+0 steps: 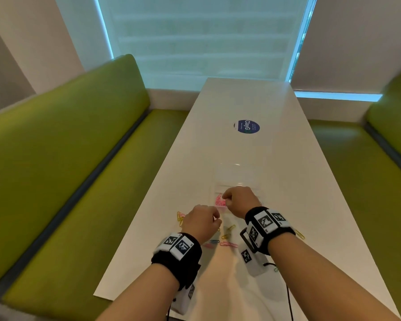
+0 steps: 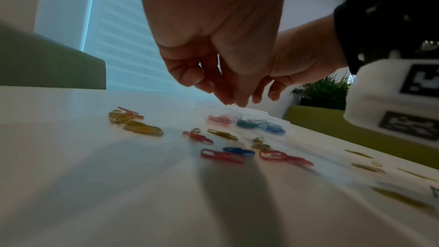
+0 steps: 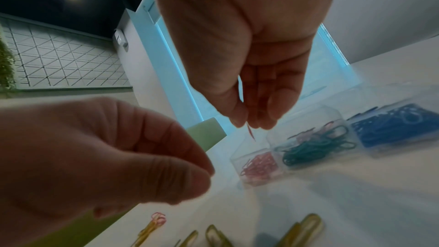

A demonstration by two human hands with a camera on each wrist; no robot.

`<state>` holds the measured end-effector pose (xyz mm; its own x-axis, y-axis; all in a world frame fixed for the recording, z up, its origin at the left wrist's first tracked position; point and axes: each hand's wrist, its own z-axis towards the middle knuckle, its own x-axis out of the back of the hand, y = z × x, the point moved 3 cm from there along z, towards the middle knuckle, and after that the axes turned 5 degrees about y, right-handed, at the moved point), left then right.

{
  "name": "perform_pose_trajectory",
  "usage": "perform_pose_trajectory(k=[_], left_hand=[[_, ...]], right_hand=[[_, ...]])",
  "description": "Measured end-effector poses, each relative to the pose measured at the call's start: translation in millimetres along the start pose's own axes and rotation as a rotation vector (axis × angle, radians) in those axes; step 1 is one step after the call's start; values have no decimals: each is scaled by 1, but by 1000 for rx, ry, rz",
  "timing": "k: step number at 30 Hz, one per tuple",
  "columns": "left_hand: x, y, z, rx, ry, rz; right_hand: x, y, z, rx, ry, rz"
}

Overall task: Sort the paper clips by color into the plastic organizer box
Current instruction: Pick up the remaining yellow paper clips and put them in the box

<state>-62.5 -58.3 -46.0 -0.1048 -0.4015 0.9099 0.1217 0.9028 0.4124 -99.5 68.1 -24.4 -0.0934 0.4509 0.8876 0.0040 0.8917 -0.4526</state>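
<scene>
Pinching a thin pink clip [image 3: 250, 131], right hand [image 3: 240, 52], above clear plastic box [image 3: 308, 138]

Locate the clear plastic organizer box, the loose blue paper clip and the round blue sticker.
clear plastic organizer box [image 3: 332, 119], right wrist view, compartment wall
loose blue paper clip [image 2: 238, 151], left wrist view, middle
round blue sticker [image 1: 248, 126], head view, centre

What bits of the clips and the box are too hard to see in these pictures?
- Head view: the clear plastic organizer box nearly vanishes against the white table; the right hand covers part of it.
- Left wrist view: whether the left hand pinches anything; its fingertips are blurred.
- Right wrist view: the yellow paper clips are blurred and cut off by the bottom edge.
</scene>
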Motion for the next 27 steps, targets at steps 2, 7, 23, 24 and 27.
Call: perform_pose_trajectory(k=[2, 7, 23, 24, 27], left_hand=[[-5, 1, -1, -17, -31, -15], [-14, 12, -3, -80, -108, -3], [-36, 36, -10, -102, -293, 139], [-36, 36, -11, -105, -296, 158], [-38, 37, -13, -98, -306, 191]], right_hand=[[1, 2, -2, -5, 6, 11], [10, 13, -14, 2, 44, 27], [31, 97, -68, -190, 111, 21], [32, 102, -71, -203, 115, 21], [33, 118, -82, -237, 115, 12]])
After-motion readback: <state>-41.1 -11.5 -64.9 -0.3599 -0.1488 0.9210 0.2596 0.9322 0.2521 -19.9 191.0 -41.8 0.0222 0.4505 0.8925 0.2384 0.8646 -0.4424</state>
